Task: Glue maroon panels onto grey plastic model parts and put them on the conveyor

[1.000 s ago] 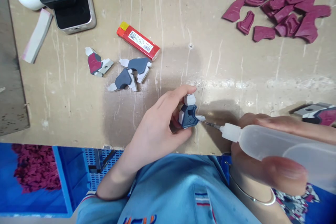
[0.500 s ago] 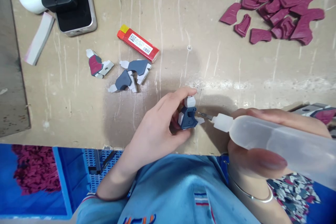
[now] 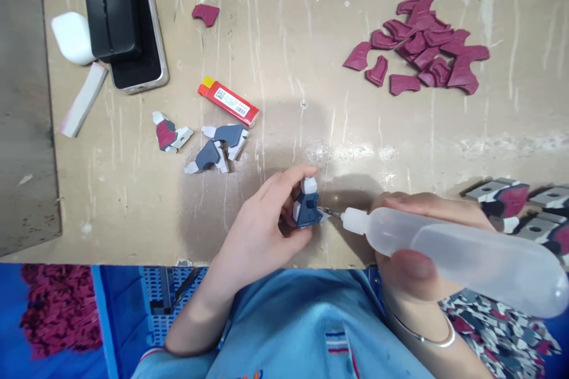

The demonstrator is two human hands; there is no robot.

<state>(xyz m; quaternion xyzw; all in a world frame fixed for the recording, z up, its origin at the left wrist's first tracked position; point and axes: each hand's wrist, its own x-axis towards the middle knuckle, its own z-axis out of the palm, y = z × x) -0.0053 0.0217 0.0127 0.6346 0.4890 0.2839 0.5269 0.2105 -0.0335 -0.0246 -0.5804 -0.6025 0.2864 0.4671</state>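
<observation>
The left hand point(image 3: 262, 222) pinches a blue-and-white part point(image 3: 307, 213) near the table point(image 3: 133, 207) edge; the right point(image 3: 411, 272) grips a bottle point(image 3: 453, 249). Its metal tip point(image 3: 332, 212) now lies closer to the part's notched side than half a second earlier, apparently centring work there.

The squeeze bottle point(image 3: 471, 262) is smooth, translucent plastic, its needle tip point(image 3: 331, 212) metallic; left of the bottle, the blue-and-white piece point(image 3: 306, 211) looks matt plastic; above the bottle, maroon pieces point(image 3: 415, 44) look matt; below the bottle, the bangle point(image 3: 422, 339) is polished metal.
</observation>
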